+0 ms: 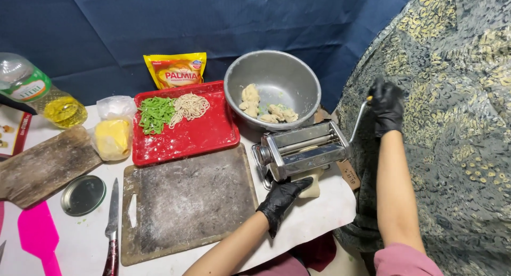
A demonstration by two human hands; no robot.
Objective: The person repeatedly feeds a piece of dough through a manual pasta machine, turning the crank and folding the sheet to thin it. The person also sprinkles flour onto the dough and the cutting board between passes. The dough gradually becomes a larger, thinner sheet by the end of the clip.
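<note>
Head view: chrome pasta machine (302, 151) sits on the worktop (319, 212) at approx 3 o'clock of the floured cutting board (186, 201), w/ steel bowl (272, 87) at its 11. Pale dough sheet (313, 184) hangs under the rollers, flat, smooth, cream-coloured. Left hand (282, 201), black glove, cups it from below, fingers together under the sheet. Right hand (387, 105), gloved, fingers clamped on crank handle (361, 119) at machine's 2 o'clock.

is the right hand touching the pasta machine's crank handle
Touching. The head view shows the gloved right hand closed around the top of the crank handle, with no gap visible between them.
</note>
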